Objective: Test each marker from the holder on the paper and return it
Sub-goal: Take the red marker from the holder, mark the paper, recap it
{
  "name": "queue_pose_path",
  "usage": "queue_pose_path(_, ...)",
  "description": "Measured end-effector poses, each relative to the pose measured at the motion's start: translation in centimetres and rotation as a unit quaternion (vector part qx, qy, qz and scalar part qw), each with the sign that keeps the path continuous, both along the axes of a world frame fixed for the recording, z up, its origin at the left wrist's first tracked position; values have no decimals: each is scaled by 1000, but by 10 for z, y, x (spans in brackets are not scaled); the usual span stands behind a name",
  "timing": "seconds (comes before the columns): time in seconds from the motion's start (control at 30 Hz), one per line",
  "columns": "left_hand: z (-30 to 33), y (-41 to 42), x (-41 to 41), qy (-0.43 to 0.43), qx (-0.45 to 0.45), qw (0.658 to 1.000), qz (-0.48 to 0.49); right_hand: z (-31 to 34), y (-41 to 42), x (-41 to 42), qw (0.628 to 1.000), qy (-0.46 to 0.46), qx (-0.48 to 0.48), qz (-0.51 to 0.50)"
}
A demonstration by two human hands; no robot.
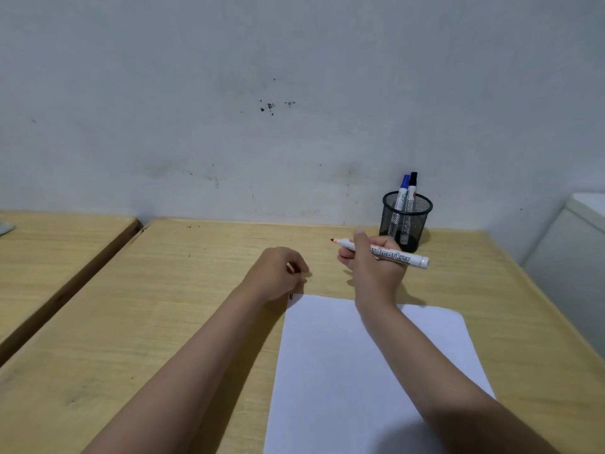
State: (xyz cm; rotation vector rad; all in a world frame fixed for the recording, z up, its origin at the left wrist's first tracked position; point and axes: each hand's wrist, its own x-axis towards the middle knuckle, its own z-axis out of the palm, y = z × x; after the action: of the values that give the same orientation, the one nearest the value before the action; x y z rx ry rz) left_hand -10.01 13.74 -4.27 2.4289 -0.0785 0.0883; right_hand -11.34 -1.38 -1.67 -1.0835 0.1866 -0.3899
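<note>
The marker (383, 253) is white with its cap off. Its red tip points toward 9 o'clock. The right hand (373, 263) holds it in the air above the table (163, 306), just past the top edge of the paper (343, 371). The left hand (278, 273) is curled up at 9 o'clock from the marker. It seems to hold something small and red, too hidden to tell what. The holder (405, 221) is a black mesh cup at 1 o'clock from the marker, near the wall (294, 93). A blue marker (402, 193) and a black marker (412, 191) stand in it.
</note>
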Motion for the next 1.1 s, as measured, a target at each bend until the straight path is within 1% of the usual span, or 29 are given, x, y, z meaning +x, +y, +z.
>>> queue_pose_path(0.03,0,0,1,-1,-34,999,13,4,-3,-1,1000,-5,2,7)
queue_pose_path(0.1,4,1,-1,3,-153,988,35,10,-10,-4,1000,-11,5,21)
queue_pose_path(0.17,13,0,-7,13,-297,955,27,14,-16,-8,999,-15,3,36)
queue_pose_path(0.23,20,-3,-13,28,-403,915,2,15,-21,-14,999,-18,-1,50)
queue_pose_path(0.3,28,-8,-19,45,-468,883,-20,17,-24,-21,998,-23,-9,61)
queue_pose_path(0.37,35,-12,-25,57,-509,858,-35,20,-27,-26,997,-29,-19,65)
queue_pose_path(0.43,41,-16,-30,59,-521,850,-48,25,-28,-30,997,-36,-24,67)
queue_pose_path(0.6,51,-24,-38,56,-503,859,-79,32,-31,-37,994,-52,-36,84)
queue_pose_path(0.7,53,-28,-44,55,-487,868,-82,34,-32,-41,992,-54,-61,98)
queue_pose_path(0.8,55,-33,-51,51,-487,868,-84,37,-33,-44,991,-51,-66,107)
queue_pose_path(0.97,62,-43,-63,24,-513,855,-81,44,-34,-50,989,-68,-81,103)
queue_pose_path(1.1,65,-50,-68,-25,-519,852,-67,48,-32,-55,989,-94,-86,78)
